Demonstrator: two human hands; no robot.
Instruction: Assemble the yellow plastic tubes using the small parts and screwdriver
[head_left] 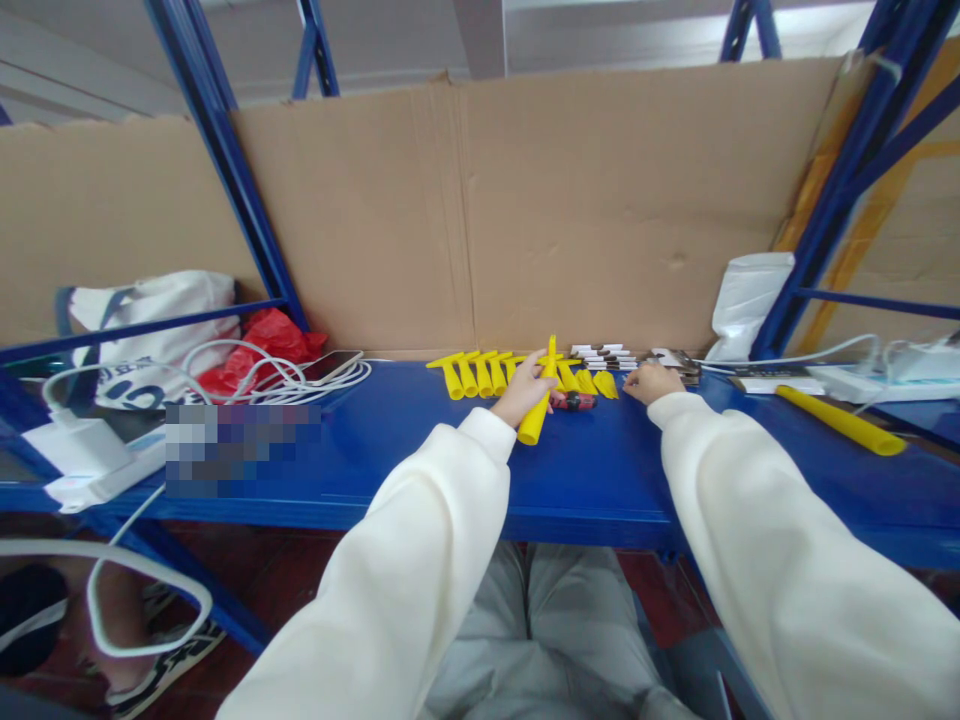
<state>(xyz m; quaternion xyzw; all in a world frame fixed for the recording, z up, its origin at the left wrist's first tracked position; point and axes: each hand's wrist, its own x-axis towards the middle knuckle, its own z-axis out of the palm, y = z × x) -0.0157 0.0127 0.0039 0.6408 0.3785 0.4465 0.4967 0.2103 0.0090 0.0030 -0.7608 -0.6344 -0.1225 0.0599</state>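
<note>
Cream sleeves [420, 540] at the near side; left hand [523, 390] on a yellow tube [535, 422]

Left fingers wrapped round the tube, wide end near, narrow end pointing far, over the blue counter [585, 490]. Right hand [654, 382] low at the counter, beside small yellow pieces [605, 384] and black-and-white items [604, 355]. Its fingers bunched narrow; cannot tell whether anything sits between them. Row of yellow parts [482, 378] along the far side, left of the held tube. Red-and-black object [579, 401] just right of the left hand, kind unclear. Longer yellow tube [844, 422] lies well apart, right.

Step in hand, by judgement: left steadies one tube, right attends to small pieces. Next move seems to call for a firm left hold and a precise right-hand pinch.
</note>
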